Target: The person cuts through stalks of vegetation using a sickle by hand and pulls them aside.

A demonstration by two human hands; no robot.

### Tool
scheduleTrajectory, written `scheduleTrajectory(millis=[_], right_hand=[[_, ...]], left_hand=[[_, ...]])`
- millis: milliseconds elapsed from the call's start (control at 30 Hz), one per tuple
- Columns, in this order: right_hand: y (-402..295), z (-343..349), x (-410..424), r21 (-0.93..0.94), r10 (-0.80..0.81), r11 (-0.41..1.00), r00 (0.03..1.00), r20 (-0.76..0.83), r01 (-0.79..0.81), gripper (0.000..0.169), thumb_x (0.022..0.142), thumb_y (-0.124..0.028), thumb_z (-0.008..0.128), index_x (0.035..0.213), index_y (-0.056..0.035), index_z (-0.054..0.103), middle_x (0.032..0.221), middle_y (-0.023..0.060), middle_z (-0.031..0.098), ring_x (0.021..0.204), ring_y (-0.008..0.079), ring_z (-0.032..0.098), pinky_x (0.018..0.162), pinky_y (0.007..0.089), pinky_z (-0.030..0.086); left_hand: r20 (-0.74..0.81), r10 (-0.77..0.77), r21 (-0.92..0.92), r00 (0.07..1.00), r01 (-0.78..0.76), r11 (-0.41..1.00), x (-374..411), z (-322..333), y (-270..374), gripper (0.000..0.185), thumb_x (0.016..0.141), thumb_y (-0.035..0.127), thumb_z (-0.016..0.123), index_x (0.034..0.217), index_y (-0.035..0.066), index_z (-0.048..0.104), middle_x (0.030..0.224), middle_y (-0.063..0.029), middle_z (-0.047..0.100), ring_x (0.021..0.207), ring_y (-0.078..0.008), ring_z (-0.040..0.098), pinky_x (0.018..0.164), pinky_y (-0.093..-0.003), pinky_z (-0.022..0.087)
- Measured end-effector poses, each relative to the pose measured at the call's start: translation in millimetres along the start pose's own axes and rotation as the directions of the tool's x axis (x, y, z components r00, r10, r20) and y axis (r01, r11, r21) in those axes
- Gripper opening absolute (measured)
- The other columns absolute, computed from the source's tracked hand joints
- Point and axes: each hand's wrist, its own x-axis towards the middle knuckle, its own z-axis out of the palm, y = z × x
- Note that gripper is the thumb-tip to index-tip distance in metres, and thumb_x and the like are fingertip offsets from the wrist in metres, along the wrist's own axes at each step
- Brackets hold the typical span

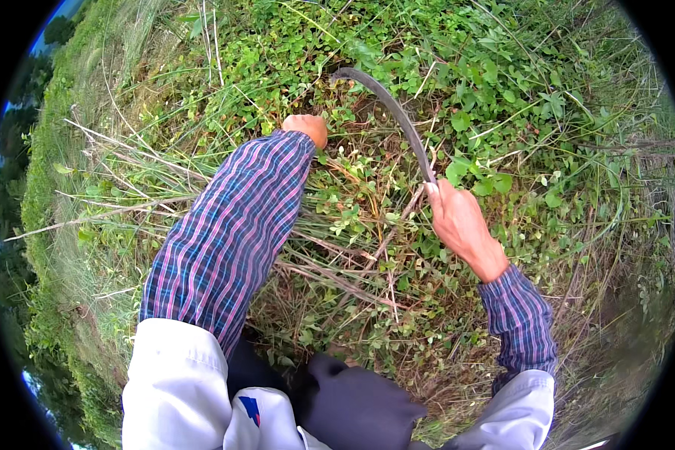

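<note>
My right hand (462,228) grips a sickle (396,109) near the base of its dark, curved blade; the handle is hidden inside the fist. The blade arcs up and to the left, its tip above low leafy plants (371,56). To the left of the blade, my left hand (309,128) is down among the plants with its back toward me. It looks curled, but the fingers are hidden, so whether it holds any stems cannot be told. Long grass stems (174,163) stretch out to the left of my left forearm.
Dry cut-looking stalks (337,275) lie across the ground between my arms. Below them is my dark-clothed leg (360,399). Taller grass (613,185) grows at the right, and a green bank (50,225) with dark trees (11,169) runs along the left rim.
</note>
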Motion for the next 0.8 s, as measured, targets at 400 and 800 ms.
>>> scheduleTrajectory(millis=[400,800], right_hand=[[30,33,42,-0.535,0.028,0.845,0.999,0.037,-0.004,0.019,0.093,-0.013,0.046,0.083,0.0028,0.049,0.062,0.0169,0.061,0.057,0.0298,0.064,0.049,0.0372,0.053],[-5,21,-252,-0.003,0.458,0.886,0.875,0.157,-0.463,0.018,0.095,-0.016,0.045,0.087,0.0009,0.047,0.050,0.0171,0.048,0.041,0.0351,0.051,0.037,0.0413,0.038]], left_hand=[[-0.432,0.286,0.074,0.856,-0.282,0.957,-13,22,-4,0.019,0.081,0.017,0.054,0.069,0.010,0.068,0.069,-0.0092,0.067,0.067,-0.0240,0.067,0.058,-0.0371,0.049],[-0.411,0.278,0.005,0.868,-0.303,0.953,-17,36,-26,0.034,0.077,0.035,0.063,0.081,0.001,0.065,0.077,-0.0163,0.067,0.075,-0.0289,0.067,0.065,-0.0416,0.052]])
